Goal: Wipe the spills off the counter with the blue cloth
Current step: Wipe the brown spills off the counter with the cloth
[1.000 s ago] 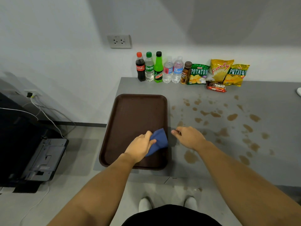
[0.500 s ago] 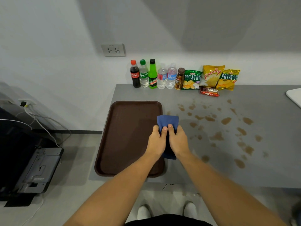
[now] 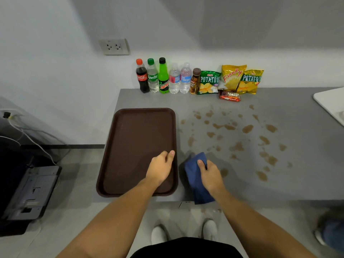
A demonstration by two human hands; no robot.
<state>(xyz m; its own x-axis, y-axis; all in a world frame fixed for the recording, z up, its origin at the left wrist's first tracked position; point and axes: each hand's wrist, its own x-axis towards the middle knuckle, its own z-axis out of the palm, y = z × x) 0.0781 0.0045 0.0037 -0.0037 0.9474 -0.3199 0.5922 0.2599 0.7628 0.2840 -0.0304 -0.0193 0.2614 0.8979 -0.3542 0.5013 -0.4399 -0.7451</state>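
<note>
Spills (image 3: 236, 138) are spread on the table (image 3: 297, 183) ahead and right of the right hand (image 3: 211, 176), which grips the blue cloth (image 3: 195, 185); the left hand (image 3: 161, 167) rests loosely curled, empty.

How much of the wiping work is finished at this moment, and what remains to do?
Done: the blue cloth is picked up and off the tray. In hand: the right hand holds it at the counter's front edge; the left hand rests over the tray, holding nothing. Left: all the wiping, since the brown spills are untouched.
</note>
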